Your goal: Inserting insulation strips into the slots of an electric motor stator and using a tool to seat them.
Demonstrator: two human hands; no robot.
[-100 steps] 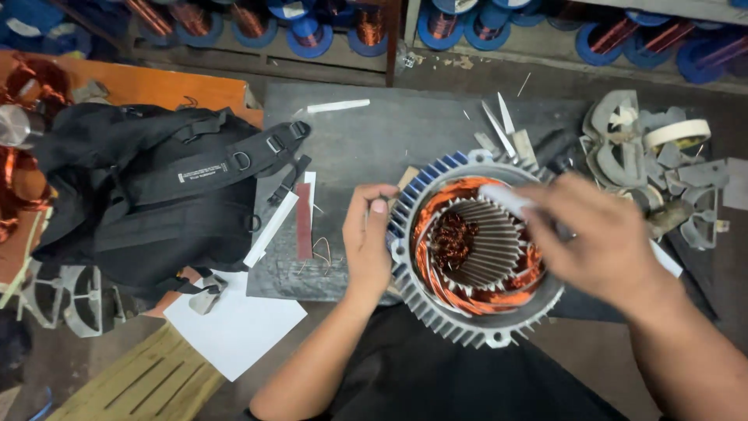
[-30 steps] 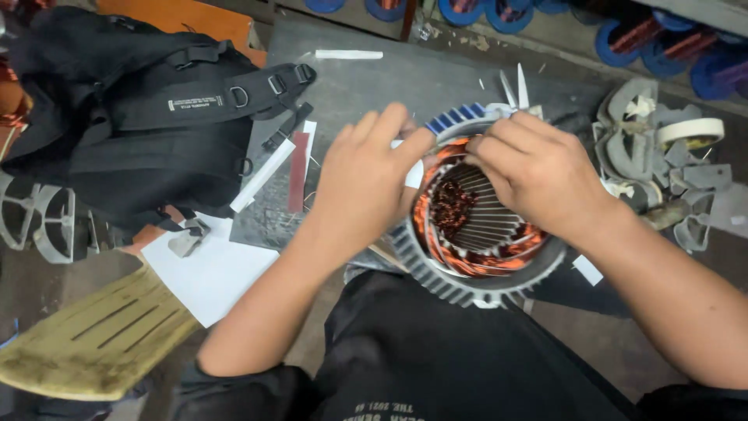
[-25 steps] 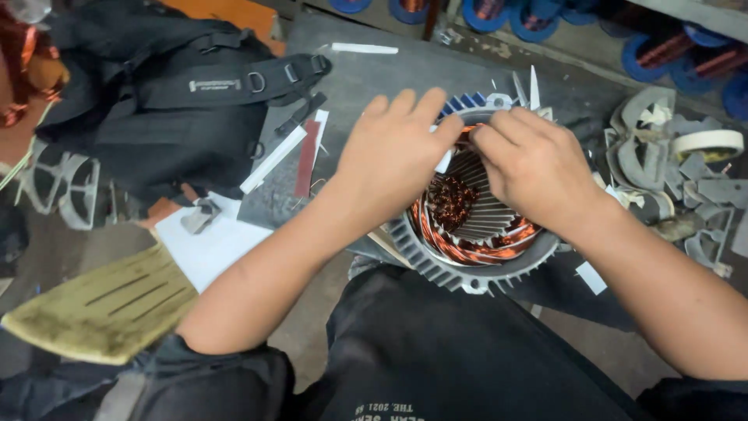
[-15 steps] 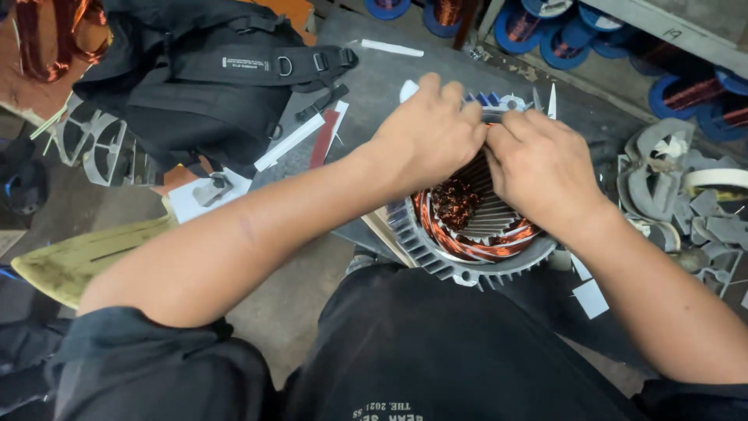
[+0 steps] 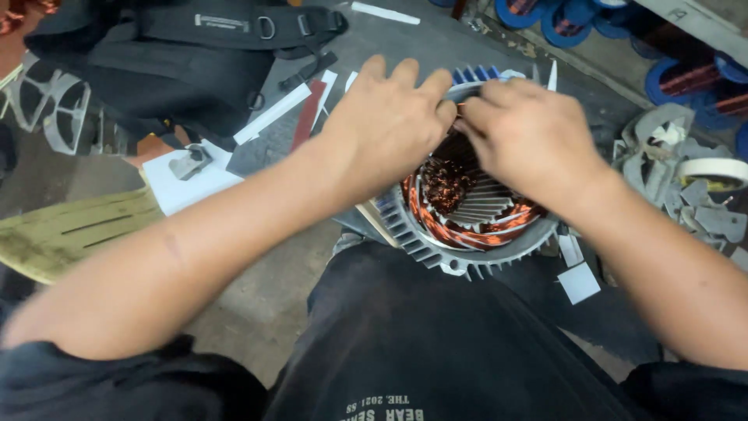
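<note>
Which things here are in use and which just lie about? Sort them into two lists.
In use: left hand and right hand, both on the far rim of the finned motor stator with copper windings.

Lying about: black bag; tape roll; blue wire spools; white paper strips.

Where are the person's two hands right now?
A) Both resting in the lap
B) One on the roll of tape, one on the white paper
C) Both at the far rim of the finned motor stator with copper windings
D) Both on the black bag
C: the left hand and right hand meet fingertip to fingertip on the far rim of the motor stator, above its copper windings.
</note>
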